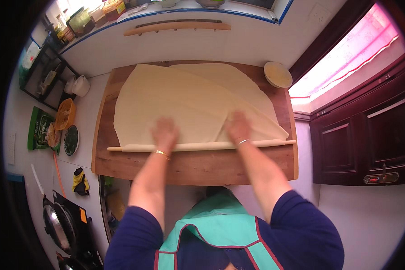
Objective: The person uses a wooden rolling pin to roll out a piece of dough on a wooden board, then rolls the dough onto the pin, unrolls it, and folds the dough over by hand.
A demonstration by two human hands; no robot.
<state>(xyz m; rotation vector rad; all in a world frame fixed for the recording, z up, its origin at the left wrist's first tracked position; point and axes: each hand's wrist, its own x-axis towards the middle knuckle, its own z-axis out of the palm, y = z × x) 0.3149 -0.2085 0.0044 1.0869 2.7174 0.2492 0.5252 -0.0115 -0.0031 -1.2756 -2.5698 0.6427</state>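
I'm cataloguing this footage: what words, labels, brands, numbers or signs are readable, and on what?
None reads clearly.
Green package: markings too small to read.
Yellow label by the window: too small to read.
Dough sheet and rolling pin: no lettering visible.

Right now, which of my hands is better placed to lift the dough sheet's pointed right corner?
Probably your right hand: it's over the dough sheet, nearer that pointed corner; your left hand is farther left.
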